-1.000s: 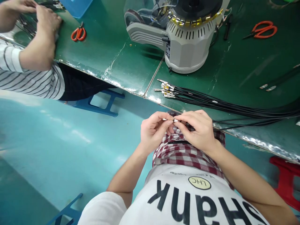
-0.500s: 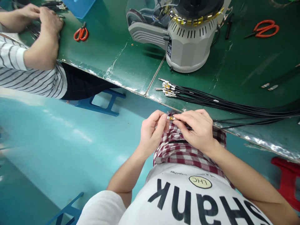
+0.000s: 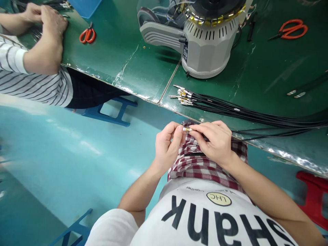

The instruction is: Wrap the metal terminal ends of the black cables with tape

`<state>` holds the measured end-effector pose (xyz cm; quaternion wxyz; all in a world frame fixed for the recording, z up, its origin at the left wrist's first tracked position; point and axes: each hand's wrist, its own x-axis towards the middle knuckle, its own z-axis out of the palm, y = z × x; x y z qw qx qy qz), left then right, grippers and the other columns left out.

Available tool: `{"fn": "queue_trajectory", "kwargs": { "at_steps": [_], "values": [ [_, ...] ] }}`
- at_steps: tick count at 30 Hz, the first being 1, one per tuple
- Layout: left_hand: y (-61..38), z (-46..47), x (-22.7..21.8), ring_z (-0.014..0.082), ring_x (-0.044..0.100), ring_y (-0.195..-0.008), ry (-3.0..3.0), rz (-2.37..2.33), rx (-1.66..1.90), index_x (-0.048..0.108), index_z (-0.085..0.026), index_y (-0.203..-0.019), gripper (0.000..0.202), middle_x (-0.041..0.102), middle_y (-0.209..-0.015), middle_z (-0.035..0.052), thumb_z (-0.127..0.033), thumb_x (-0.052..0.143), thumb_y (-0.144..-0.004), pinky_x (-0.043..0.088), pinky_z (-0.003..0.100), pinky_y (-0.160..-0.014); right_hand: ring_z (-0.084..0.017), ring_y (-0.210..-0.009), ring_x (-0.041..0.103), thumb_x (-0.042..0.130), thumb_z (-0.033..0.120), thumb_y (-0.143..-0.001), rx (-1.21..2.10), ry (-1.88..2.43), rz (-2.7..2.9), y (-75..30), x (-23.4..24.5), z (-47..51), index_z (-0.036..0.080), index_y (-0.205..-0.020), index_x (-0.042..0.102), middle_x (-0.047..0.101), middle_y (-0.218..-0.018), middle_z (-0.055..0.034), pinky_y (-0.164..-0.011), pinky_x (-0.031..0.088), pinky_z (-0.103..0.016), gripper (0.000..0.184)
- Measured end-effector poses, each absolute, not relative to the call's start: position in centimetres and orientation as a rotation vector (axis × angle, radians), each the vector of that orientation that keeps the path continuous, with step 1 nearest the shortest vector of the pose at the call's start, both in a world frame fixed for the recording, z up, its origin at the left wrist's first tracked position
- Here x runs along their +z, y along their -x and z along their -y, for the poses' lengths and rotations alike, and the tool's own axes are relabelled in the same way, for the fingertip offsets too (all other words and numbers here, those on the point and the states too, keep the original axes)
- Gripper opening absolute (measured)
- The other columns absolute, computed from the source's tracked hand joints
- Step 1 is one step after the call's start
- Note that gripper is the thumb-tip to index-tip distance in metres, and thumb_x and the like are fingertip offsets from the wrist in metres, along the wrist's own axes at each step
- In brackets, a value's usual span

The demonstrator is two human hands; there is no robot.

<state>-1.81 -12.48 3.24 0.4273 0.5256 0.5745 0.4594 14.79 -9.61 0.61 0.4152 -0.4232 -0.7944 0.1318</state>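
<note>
Presently, the left hand (image 3: 167, 141) is pinching the tip of a white-and-yellow cable connector (image 3: 187, 129) between thumb and forefinger, while the right hand (image 3: 215, 140) is gripping its rear with closed fingertips. This connector is sitting between both hands, above the plaid garment (image 3: 205, 169) and near the edge of the green workbench (image 3: 115, 51). Beyond it, a bundle of black cables (image 3: 243, 114) is lying on the bench. Risks noted: uneven pulling or twisting could be straining the joint; a slipping pinch could be dropping the connector; cables crossing the edge behind the right hand could be snagging.
</note>
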Motion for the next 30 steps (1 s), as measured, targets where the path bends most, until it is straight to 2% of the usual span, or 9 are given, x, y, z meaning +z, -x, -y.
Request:
{"fn": "queue_trajectory", "kwargs": {
  "at_steps": [7,14,24,30],
  "values": [
    [1.6,12.5,3.3,0.0101,0.047,-0.058,-1.414,-1.453,1.152,0.054,-0.019,-0.078,0.029,0.054,-0.065,-0.0019,-0.034,0.050,-0.102,0.040,0.026,-0.058,-0.014,-0.084,0.074,0.071,0.023,-0.091,0.258,1.041,1.934,-14.7,0.5,9.8,0.023,-0.103,0.069,0.079,-0.092,-0.0008,-0.079,0.047,-0.031,0.012],
    [1.8,12.4,3.2,0.0104,0.047,-0.056,-1.342,-1.484,1.174,0.056,-0.018,-0.076,0.033,0.056,-0.063,-0.0011,-0.040,0.052,-0.101,0.039,0.026,-0.056,-0.012,-0.081,0.073,0.071,0.026,-0.092,0.332,1.082,1.951,-15.1,0.3,9.8,0.023,-0.101,0.070,0.079,-0.090,0.0013,-0.079,0.046,-0.030,0.009],
    [1.6,12.5,3.2,0.0097,0.048,-0.056,-1.345,-1.401,1.149,0.056,-0.018,-0.077,0.030,0.055,-0.062,-0.0019,-0.035,0.052,-0.102,0.040,0.026,-0.057,-0.013,-0.083,0.073,0.072,0.025,-0.091,0.337,1.038,1.935,-14.6,0.3,9.9,0.022,-0.102,0.071,0.078,-0.091,0.0001,-0.080,0.047,-0.030,0.012],
    [1.9,12.3,3.1,0.0098,0.044,-0.055,-1.376,-1.410,1.114,0.054,-0.018,-0.074,0.034,0.050,-0.060,-0.0025,-0.038,0.052,-0.101,0.037,0.026,-0.055,-0.014,-0.081,0.073,0.068,0.027,-0.094,0.366,1.068,1.930,-14.0,0.5,10.0,0.022,-0.102,0.070,0.078,-0.091,-0.0012,-0.080,0.046,-0.031,0.010]
  ]
}}
